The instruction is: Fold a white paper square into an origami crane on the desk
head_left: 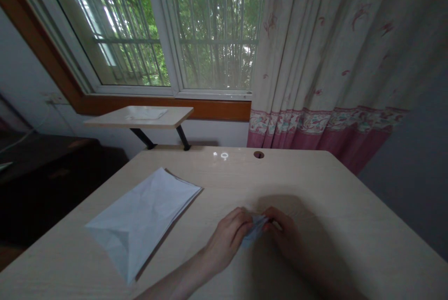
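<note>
My left hand (227, 237) and my right hand (285, 234) meet near the middle of a pale wooden desk (315, 183). Both pinch a small folded piece of white paper (255, 229) between their fingertips. The paper lies low on the desk top and is mostly covered by my fingers. To the left of my left hand lies a stack of white paper sheets (140, 218), its top sheet creased.
A cable hole (259, 154) sits at the desk's far edge. Behind it stand a small raised shelf (140, 117), a barred window (168, 29) and a patterned curtain (332, 57). A dark cabinet (45, 174) stands to the left.
</note>
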{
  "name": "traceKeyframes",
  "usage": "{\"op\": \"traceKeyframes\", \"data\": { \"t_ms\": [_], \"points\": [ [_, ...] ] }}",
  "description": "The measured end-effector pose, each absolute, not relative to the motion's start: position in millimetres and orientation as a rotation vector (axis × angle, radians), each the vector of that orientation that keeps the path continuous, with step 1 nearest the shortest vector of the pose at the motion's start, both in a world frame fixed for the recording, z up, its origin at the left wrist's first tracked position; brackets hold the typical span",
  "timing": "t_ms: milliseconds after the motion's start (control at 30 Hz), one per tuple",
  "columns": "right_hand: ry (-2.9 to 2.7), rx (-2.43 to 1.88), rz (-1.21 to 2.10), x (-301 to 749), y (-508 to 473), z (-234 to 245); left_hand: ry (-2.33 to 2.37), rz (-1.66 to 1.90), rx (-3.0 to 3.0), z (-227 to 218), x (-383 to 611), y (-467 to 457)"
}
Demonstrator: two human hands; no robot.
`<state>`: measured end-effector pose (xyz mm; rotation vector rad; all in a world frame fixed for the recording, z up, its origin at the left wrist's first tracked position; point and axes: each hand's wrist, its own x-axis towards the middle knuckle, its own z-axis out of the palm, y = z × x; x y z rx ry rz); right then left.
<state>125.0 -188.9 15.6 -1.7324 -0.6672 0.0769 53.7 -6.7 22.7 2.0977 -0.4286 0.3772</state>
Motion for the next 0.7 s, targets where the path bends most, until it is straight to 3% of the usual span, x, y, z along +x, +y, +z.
{"op": "traceKeyframes", "data": {
  "t_ms": [700],
  "points": [
    [-0.339,-1.772,0.009,136,-190,18,-0.034,0.339,1.885,20,60,-3]
  ]
}}
